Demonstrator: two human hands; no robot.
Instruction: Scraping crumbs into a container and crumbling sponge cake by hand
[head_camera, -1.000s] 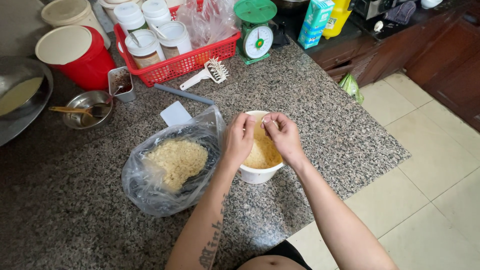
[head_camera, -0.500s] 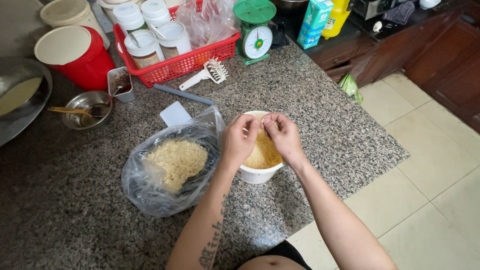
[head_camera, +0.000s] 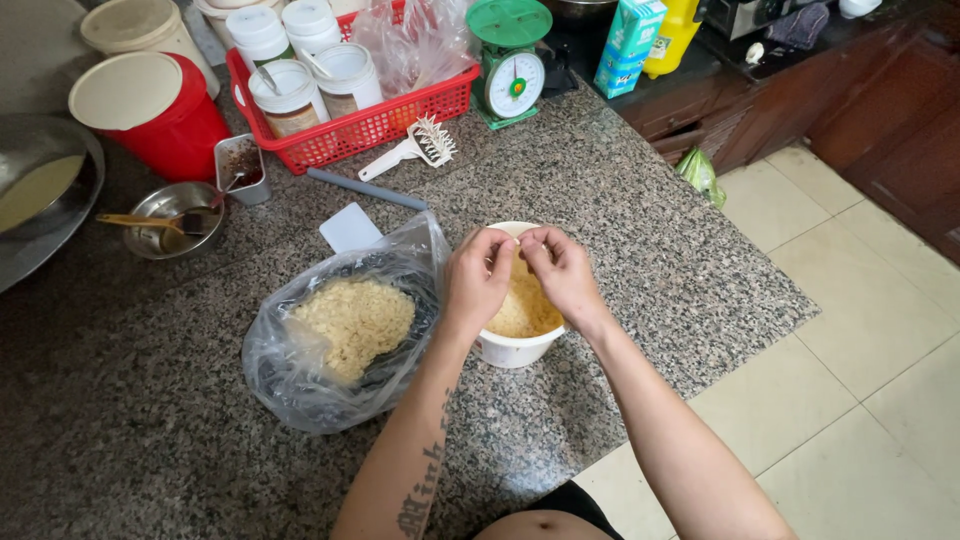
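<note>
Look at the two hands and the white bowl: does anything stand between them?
Nothing visible does. The left hand and right hand are right over the white bowl, fingertips meeting above its yellowish contents. The bag lies beside it, to the left.

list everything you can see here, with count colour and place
white bowl: 1, white, holds yellow crumbly food, under both hands
plastic bag: 1, clear, pale crumbs inside, left of the bowl
plastic scraper: 1, white, behind the bag
red basket: 1, red, back of counter, holds lidded jars and bags
kitchen scale: 1, green, right of the basket
roller tool: 1, white, spiked, in front of the basket
red tub: 1, red with cream lid, back left
steel bowl: 1, metal, with a spoon, left
granite counter: 1, speckled grey
left hand: over the bowl, fingertips meeting the right
right hand: over the bowl, pinching a small piece
</note>
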